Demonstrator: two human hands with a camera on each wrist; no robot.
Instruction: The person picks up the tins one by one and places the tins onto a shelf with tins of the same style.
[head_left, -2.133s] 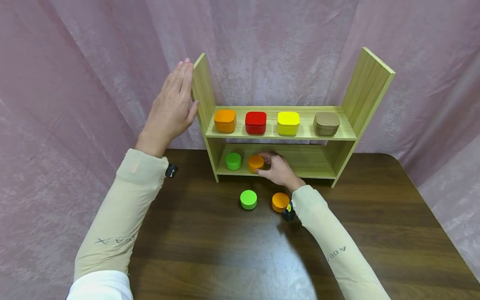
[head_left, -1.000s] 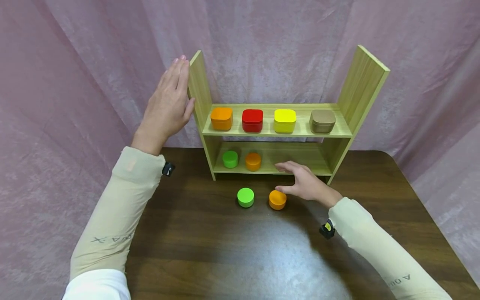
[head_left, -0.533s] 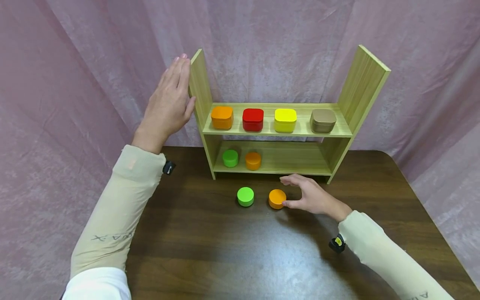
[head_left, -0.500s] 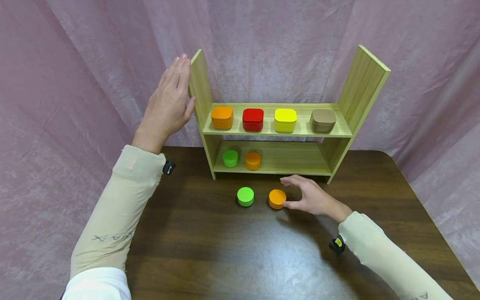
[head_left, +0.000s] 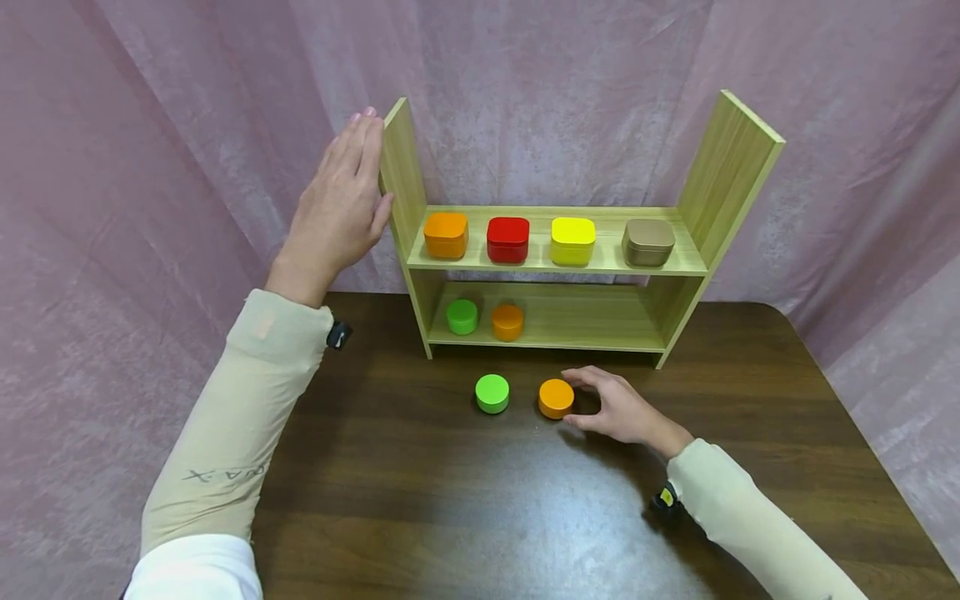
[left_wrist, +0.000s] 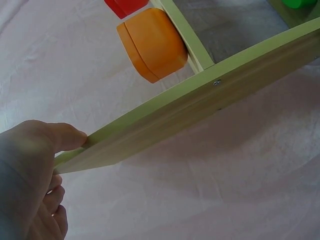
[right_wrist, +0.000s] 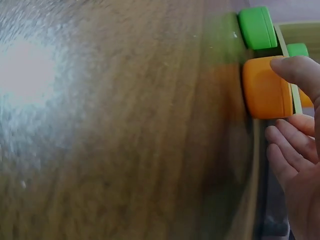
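My left hand (head_left: pixel 335 204) lies with straight fingers along the outer face of the left side panel of a wooden shelf (head_left: pixel 558 271). In the left wrist view its thumb touches the panel's front edge. On the table, my right hand (head_left: pixel 618 408) has thumb and fingers spread at the right side of an orange round container (head_left: pixel 556 399). The right wrist view shows the thumb over the orange container (right_wrist: pixel 267 90); contact I cannot tell. Left of it stands a green round container (head_left: pixel 492 393). The lower shelf bears another green container (head_left: pixel 462 317) and another orange one (head_left: pixel 507 322).
The upper shelf carries an orange box (head_left: pixel 446 236), a red box (head_left: pixel 508 240), a yellow box (head_left: pixel 573 242) and a brown box (head_left: pixel 648 242). All stand on or before a dark wooden table (head_left: pixel 420 500). Behind hangs a pink curtain (head_left: pixel 555 100).
My right hand has let go of the orange container on the lower shelf, drawn back to the right, then come down beside the orange one on the table. My left hand stays at the panel.
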